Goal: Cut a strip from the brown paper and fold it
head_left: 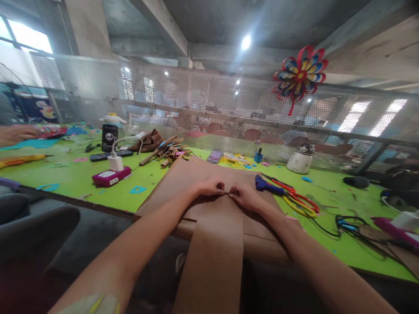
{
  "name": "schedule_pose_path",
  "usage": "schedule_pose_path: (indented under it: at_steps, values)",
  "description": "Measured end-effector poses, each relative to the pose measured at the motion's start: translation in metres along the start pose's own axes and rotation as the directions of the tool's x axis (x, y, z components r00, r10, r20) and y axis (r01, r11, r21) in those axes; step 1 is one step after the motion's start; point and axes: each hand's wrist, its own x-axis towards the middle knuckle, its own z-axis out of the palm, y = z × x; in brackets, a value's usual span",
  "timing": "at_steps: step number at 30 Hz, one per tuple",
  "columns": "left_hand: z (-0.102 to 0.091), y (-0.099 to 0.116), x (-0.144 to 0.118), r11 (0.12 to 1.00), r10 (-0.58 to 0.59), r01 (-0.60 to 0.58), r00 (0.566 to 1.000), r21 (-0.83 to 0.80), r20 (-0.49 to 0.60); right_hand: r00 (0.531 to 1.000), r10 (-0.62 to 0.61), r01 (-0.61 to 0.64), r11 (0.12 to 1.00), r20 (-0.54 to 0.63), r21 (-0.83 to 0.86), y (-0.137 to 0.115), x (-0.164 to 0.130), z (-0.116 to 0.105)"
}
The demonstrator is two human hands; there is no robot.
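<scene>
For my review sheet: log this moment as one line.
left hand: pinching brown paper strip | right hand: pinching same strip | table: green | nearby: scissors

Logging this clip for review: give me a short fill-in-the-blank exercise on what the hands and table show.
1. Both hands, left hand and right hand, pinch the top edge of a ____ paper strip.
2. The table has a ____ top.
3. The scissors lie on the person's ____ side.
4. The pinwheel hangs ____ the table.

Missing words: brown; green; right; above
</scene>
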Motion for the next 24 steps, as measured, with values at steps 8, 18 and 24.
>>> schedule_pose_path:
  at_steps: [8,18,24]
  values:
    - [-0.005,-0.009,0.0,0.996,0.084,-0.084,0.996,0.028,0.017,0.997,-0.071,0.077,0.967,0.035,-0.242,-0.006,-0.001,0.0]
    - [-0.023,-0.001,-0.011,0.997,-0.056,0.051,0.995,0.058,0.085,0.986,-0.148,0.166,0.924,0.08,-0.344,-0.007,-0.007,-0.002]
    - [-0.029,0.009,-0.018,0.982,-0.162,0.152,0.983,0.11,0.091,0.979,-0.176,0.2,0.919,0.1,-0.339,-0.01,-0.01,-0.005]
